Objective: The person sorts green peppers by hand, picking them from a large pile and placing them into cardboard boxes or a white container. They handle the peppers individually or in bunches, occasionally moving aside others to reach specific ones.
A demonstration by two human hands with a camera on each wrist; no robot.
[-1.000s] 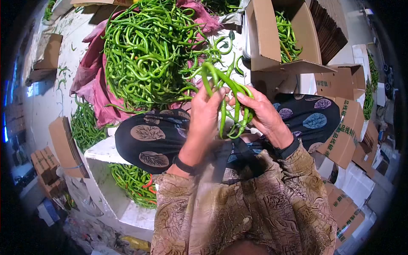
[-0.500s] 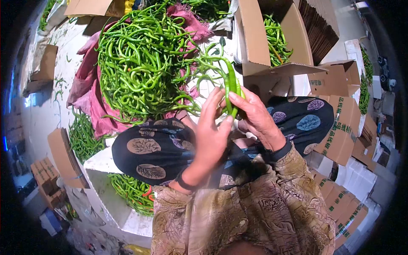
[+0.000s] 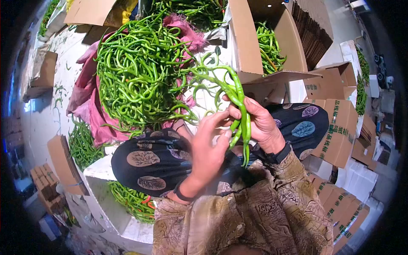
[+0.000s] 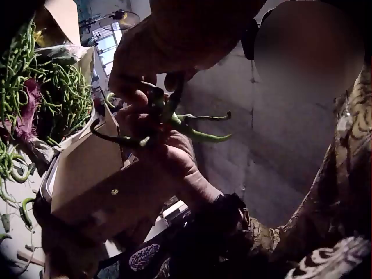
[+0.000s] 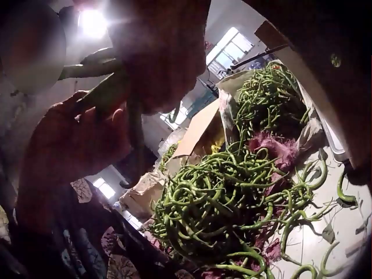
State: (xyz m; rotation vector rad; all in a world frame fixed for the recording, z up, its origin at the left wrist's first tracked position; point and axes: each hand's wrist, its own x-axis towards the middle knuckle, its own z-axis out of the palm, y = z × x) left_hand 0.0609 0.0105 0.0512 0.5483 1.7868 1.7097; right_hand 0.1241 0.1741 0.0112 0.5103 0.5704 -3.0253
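Several long green peppers [image 3: 243,121] are bunched between the hands, above the lap. The right hand [image 3: 265,129] grips them with thumb and curled fingers; tips hang below and curved ends rise above it. From the other side, the left hand [image 3: 208,146] has bent fingers and thumb around the bunch's near side, seeming to pinch a pepper; the exact contact is partly hidden. In the left wrist view, pepper tips [image 4: 206,137] stick out between the dark left hand [image 4: 174,40] and the right hand [image 4: 174,160]. A large pepper pile [image 3: 136,76] lies beyond on pink cloth [image 3: 100,112].
At the upper right stands an open cardboard box [image 3: 248,46] with peppers inside, beside stacked flat cardboard [image 3: 312,29]. A white foam box [image 3: 100,170] with peppers sits at the lower left. Loose peppers [image 3: 204,78] lie beside the pile; printed cartons [image 3: 338,131] are at the right.
The bunch has turned and now hangs lower from the right hand. The left hand has shifted slightly down, its fingers lower than before. The head view has shifted a little.
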